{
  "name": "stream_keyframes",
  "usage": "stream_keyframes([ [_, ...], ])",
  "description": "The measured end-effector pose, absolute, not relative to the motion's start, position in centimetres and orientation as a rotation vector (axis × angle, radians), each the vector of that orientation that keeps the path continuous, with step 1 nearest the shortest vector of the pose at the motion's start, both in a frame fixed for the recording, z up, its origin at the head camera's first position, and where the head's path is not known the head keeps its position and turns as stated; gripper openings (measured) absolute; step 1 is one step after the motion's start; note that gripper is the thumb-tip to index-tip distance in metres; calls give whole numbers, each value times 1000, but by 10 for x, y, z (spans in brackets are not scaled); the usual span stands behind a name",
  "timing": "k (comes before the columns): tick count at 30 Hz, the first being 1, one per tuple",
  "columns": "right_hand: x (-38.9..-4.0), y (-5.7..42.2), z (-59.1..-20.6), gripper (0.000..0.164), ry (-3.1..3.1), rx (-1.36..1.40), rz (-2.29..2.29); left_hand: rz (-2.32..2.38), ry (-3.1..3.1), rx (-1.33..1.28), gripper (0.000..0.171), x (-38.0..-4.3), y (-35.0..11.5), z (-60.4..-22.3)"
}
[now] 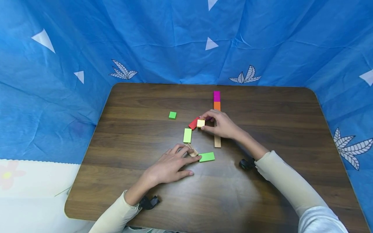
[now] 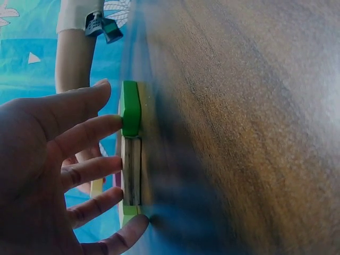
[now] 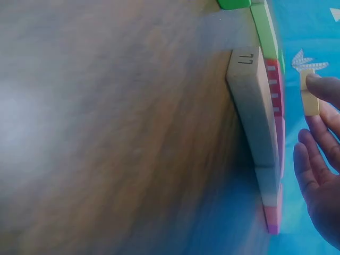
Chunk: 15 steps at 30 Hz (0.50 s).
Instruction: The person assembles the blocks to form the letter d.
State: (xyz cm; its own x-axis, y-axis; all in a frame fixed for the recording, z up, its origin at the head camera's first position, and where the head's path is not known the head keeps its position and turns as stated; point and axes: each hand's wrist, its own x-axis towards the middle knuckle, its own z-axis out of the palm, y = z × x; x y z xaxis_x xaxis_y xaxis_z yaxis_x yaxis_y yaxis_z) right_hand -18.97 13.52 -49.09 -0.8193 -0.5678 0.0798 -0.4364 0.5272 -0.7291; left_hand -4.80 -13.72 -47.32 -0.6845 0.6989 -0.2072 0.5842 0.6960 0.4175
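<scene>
My right hand (image 1: 220, 124) pinches a small pale yellow block (image 1: 200, 123) between thumb and fingers, and the right wrist view shows that block (image 3: 309, 94) held above the tabletop. Just beside it in the head view lies a red block (image 1: 193, 124), then a lime green block (image 1: 187, 135). My left hand (image 1: 170, 165) has its fingers spread and fairly straight, fingertips right at a plain wooden block (image 1: 192, 150) and a green block (image 1: 207, 157). In the left wrist view the fingertips line up along the green block (image 2: 130, 109) and the wooden one (image 2: 131, 171).
A straight column runs from a magenta block (image 1: 217, 96) and an orange block (image 1: 217, 105) to a plain wooden block (image 1: 217, 141); my right hand hides its middle. One small green block (image 1: 172, 115) lies apart on the brown table (image 1: 140, 106). A blue curtain (image 1: 180, 42) hangs behind.
</scene>
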Motion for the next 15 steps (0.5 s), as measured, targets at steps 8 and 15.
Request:
stream_keyframes([
  [8, -172, 155, -492, 36, 2628, -795, -1184, 461, 2550, 969, 60, -48, -137, -474],
  [15, -157, 171, -492, 33, 2644, -785, -1170, 459, 2561, 981, 61, -47, -136, -473],
])
